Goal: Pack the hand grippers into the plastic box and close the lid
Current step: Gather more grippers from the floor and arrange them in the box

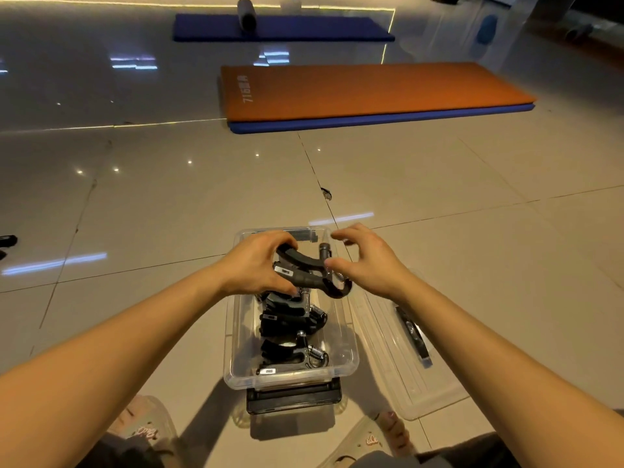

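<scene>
Box (pixel 352 359) top open; packed grippers (pixel 290 319) crowd near + mid; lid (pixel 388 366) lies just R.

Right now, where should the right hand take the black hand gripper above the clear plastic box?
On the black hand gripper, probably the free curved handle, from the right: it juts toward the right hand, while the left hand grips the other.
</scene>
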The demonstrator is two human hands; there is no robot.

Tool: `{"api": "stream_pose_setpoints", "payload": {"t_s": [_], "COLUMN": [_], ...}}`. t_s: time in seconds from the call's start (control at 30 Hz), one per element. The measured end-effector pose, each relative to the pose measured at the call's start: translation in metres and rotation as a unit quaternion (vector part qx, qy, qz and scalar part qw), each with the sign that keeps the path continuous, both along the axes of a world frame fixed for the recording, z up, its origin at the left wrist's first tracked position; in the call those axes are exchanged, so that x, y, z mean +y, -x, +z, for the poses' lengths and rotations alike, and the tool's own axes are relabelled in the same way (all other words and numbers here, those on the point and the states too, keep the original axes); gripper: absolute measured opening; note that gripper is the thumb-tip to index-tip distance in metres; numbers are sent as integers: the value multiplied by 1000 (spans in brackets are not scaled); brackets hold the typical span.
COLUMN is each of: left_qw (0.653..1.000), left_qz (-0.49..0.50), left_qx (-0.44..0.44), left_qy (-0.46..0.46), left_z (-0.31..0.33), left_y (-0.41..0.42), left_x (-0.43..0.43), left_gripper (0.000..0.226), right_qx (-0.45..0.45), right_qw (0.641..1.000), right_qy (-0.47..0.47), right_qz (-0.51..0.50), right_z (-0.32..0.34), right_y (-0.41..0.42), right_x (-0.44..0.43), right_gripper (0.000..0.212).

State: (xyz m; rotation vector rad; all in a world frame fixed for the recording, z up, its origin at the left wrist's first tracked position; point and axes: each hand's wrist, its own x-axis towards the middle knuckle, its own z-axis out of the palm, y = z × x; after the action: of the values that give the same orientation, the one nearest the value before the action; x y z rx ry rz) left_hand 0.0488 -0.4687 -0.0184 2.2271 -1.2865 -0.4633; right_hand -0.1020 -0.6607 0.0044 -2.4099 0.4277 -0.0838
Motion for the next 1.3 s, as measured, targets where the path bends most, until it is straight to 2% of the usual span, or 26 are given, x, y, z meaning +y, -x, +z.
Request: {"api": "stream_pose_setpoints", "payload": {"t_s": [0.07,0.13,0.2,0.3,0.33,0.4,0.5,0.6,0.67,0.73,0.77,0.83,0.9,0.97,1.07,1.2,1.3], "left_qw": [999,996,989,976,977,988,997,997,996,993,991,989,989,984,974,972,972], "left_qz": [17,36,49,64,62,47,23,33,36,51,61,69,55,54,61,57,47], "left_qx": [31,74,131,204,204,147,39,28,49,66,75,82,69,76,85,90,69], "left_qy": [5,22,44,40,23,-18,-60,-67,-66,-82,-88,-99,-121,-153,-199,-209,-221], "left_z": [-7,-15,-23,-33,-36,-41,-47,-57,-64,-72,-76,-86,-93,-99,-109,-125,-130], "left_y": [-2,-1,2,7,9,12,23,34,37,39,40,44,49,54,62,70,73], "left_x": [10,19,24,28,29,28,23,25,29,33,34,35,34,31,26,24,24], "left_gripper": [59,57,54,53,54,59,69,72,72,72,71,67,60,59,58,60,54], "right_qx": [73,145,155,124,119,126,135,143,151,146,145,164,190,197,193,193,195], "right_qw": [990,957,921,900,896,889,884,891,930,972,980,982,979,976,973,972,972], "right_qy": [-84,-216,-324,-375,-381,-390,-399,-390,-301,-139,-76,-35,-42,-74,-116,-120,-122], "right_qz": [-82,-128,-149,-186,-195,-203,-202,-182,-147,-120,-112,-89,-59,-49,-55,-56,-55], "right_z": [-13,-27,-32,-35,-36,-39,-46,-51,-59,-70,-75,-83,-91,-97,-100,-105,-109], "right_y": [5,10,13,11,10,10,13,17,20,21,22,25,27,29,29,26,27], "right_x": [-3,-1,4,6,7,10,12,10,7,4,2,-2,-3,-1,0,-3,-5], "right_gripper": [52,36,26,21,20,18,17,15,16,22,27,51,70,77,80,83,83]}}
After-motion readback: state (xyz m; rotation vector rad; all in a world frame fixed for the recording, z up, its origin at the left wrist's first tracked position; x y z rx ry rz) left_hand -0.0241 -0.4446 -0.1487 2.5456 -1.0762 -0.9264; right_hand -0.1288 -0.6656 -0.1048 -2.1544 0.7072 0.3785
